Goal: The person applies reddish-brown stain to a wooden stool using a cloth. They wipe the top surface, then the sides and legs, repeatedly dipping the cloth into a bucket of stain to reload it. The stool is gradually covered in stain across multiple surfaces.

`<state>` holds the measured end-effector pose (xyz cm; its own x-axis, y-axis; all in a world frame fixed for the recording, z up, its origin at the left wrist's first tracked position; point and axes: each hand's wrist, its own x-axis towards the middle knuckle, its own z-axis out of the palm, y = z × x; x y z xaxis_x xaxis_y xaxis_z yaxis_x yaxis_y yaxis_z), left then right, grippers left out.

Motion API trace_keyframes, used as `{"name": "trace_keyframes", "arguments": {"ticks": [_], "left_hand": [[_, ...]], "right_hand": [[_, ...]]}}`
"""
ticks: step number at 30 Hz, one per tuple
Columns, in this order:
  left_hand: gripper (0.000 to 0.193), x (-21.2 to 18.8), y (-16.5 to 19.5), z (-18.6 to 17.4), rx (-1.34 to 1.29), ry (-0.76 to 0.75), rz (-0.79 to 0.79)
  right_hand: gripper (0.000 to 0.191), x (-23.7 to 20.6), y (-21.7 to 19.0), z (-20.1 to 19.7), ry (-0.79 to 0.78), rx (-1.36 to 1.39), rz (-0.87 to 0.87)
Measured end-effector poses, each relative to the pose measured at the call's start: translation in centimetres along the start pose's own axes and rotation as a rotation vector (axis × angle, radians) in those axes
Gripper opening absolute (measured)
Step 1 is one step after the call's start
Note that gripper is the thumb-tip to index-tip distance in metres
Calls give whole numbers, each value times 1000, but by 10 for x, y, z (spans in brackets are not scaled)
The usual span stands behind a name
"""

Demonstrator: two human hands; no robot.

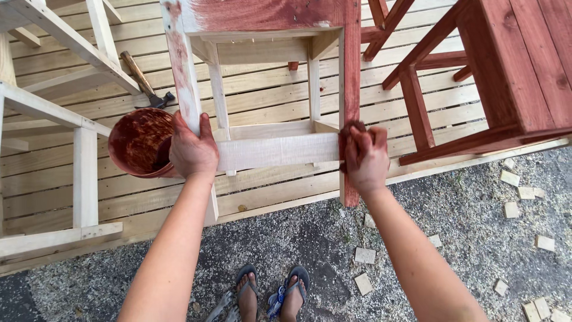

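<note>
Left hand (192, 149) clamped on stool leg (183, 77); right hand (364, 156) gripping stained rag (351, 128) against right leg (350, 77); bare crossbar (277, 151) horizontal between, frame centre.

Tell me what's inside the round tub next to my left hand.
The tub has reddish-brown stain coating its inner wall and bottom. The left hand covers its right edge, so that part of the inside is hidden, and how deep the liquid stands cannot be told.
</note>
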<state>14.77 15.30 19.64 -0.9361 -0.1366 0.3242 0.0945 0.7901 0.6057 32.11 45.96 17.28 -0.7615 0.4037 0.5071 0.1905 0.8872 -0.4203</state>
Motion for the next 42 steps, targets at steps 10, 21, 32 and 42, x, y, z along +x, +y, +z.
{"name": "trace_keyframes", "arguments": {"ticks": [10, 21, 32, 42], "left_hand": [[44, 3, -11, 9, -19, -56, -21], [61, 3, -49, 0, -17, -274, -115], [40, 95, -201, -34, -5, -110, -285], [31, 137, -299, 26, 0, -231, -189]], "right_hand": [[25, -111, 15, -29, -161, -11, 114], [28, -69, -19, -38, -53, 413, 227], [63, 44, -268, 66, -606, 1186, 377], [67, 28, -363, 340, -956, 274, 215]]}}
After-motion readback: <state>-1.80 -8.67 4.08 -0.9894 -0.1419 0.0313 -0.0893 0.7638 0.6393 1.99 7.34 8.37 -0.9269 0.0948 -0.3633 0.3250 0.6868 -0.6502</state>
